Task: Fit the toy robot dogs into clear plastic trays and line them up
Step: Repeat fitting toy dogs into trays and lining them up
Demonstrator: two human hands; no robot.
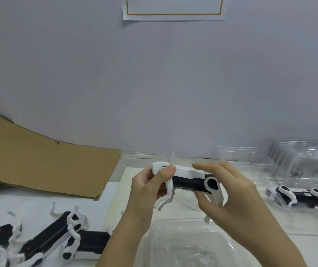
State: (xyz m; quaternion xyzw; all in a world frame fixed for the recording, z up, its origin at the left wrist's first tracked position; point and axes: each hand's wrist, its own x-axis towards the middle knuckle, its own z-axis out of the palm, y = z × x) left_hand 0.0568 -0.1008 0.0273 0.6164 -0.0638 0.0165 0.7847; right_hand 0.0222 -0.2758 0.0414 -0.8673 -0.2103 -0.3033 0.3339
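A black-and-white toy robot dog [188, 181] is held up over the table between both hands. My left hand [146, 191] grips its left end, thumb on the white shoulder. My right hand [229, 193] holds the right end, fingers curled round a white leg. Below them lies an empty clear plastic tray [189, 245]. At the right, another robot dog [298, 196] lies in a clear tray [308, 212]. Several loose robot dogs [44, 239] lie at the lower left.
A flat sheet of brown cardboard [44, 162] leans at the back left. A stack of clear trays [298, 158] stands at the back right against the grey wall. A white sheet [129, 189] covers the table's middle.
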